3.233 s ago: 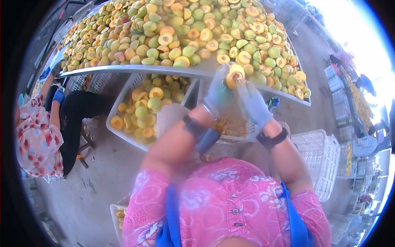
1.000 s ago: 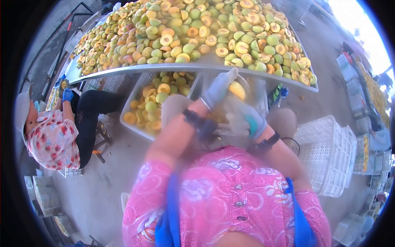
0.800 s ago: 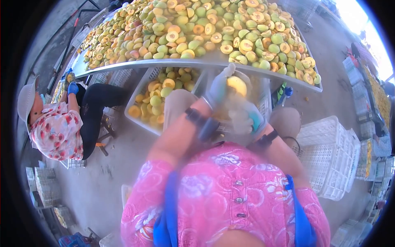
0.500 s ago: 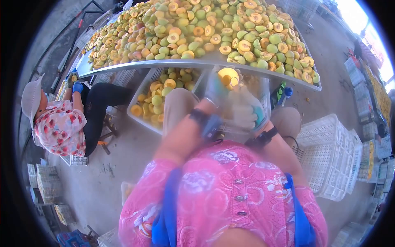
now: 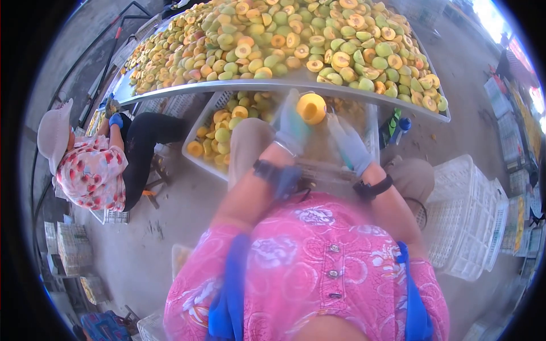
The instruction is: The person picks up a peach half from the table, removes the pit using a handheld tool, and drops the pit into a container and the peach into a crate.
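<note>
My gloved left hand (image 5: pixel 293 126) is closed around a yellow peach half (image 5: pixel 311 109) just below the table's metal edge. The cut face, with a round hollow in it, is turned up toward me. To the right of the fruit, my gloved right hand (image 5: pixel 349 142) is angled toward it, fingers drawn together. A thin dark tip shows at those fingers, too small and blurred to name. Both hands are over a white crate (image 5: pixel 372 128) between my knees; bits of fruit lie in it. A neighbouring crate (image 5: pixel 205 165) holds several peach halves (image 5: pixel 220 134).
A metal-edged table (image 5: pixel 261 85) heaped with peach halves (image 5: pixel 284 40) spans the front. At left, a seated person (image 5: pixel 94 165) works in blue gloves. Stacked white crates (image 5: pixel 460 216) stand at my right. A blue-capped item (image 5: pixel 404 124) is under the table's right end.
My right hand has shifted from a curled position beneath the fruit to an extended one at its right. The peach half has tilted, showing its hollow. The view has shifted slightly.
</note>
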`<action>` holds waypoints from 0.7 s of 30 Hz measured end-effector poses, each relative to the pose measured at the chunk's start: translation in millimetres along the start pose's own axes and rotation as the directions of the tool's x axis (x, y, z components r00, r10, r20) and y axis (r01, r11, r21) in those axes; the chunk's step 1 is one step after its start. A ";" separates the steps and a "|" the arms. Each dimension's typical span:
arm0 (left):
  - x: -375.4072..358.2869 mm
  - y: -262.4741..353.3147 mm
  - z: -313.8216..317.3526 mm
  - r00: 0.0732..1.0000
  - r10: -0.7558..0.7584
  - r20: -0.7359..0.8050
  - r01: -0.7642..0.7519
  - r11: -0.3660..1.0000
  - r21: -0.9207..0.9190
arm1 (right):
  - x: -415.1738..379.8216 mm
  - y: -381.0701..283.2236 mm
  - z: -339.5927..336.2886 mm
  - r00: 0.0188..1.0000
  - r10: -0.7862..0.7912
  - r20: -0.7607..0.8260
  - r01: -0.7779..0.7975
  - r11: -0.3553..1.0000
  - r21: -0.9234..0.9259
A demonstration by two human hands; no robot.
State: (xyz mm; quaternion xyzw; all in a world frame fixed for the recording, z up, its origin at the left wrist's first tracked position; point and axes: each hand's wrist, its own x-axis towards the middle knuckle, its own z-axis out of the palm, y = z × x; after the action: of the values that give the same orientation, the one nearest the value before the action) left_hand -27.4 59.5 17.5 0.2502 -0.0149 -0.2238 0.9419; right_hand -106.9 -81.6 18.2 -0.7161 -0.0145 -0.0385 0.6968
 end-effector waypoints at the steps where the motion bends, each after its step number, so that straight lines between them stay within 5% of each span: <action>1: -0.3 -1.1 2.7 0.997 -0.041 0.060 0.043 0.998 -0.038 | -1.2 -3.2 -3.4 1.000 0.001 -0.008 -0.001 1.000 0.000; 4: 1.3 -9.8 13.6 0.999 -0.008 -0.047 0.012 0.996 0.084 | -1.3 -6.4 -13.1 0.988 0.154 -0.025 -0.156 0.979 -0.131; 10: -1.3 -19.4 19.2 0.998 0.021 -0.067 -0.011 0.989 0.149 | 1.9 3.5 -20.8 0.991 -0.130 0.038 0.134 0.919 -0.370; 12: 2.6 -19.9 12.2 0.997 0.034 -0.074 -0.024 0.990 0.137 | 2.7 8.1 -22.2 0.923 -0.347 0.167 0.374 0.704 -0.604; 15: -2.0 -18.2 14.2 0.994 0.055 -0.090 -0.045 0.992 0.117 | -2.2 -12.4 -11.6 0.990 -0.122 0.067 0.139 0.839 -0.526; 21: -5.8 -21.8 18.8 0.969 0.184 -0.165 -0.146 0.964 0.221 | -4.0 -6.7 -6.6 0.994 -0.088 0.064 0.108 0.839 -0.533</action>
State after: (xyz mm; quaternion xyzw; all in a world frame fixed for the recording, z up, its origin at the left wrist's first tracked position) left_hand -44.2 36.4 24.0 0.3643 0.0282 -0.1175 0.9234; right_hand -111.6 -87.9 24.8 -0.8809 -0.0527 -0.0634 0.4661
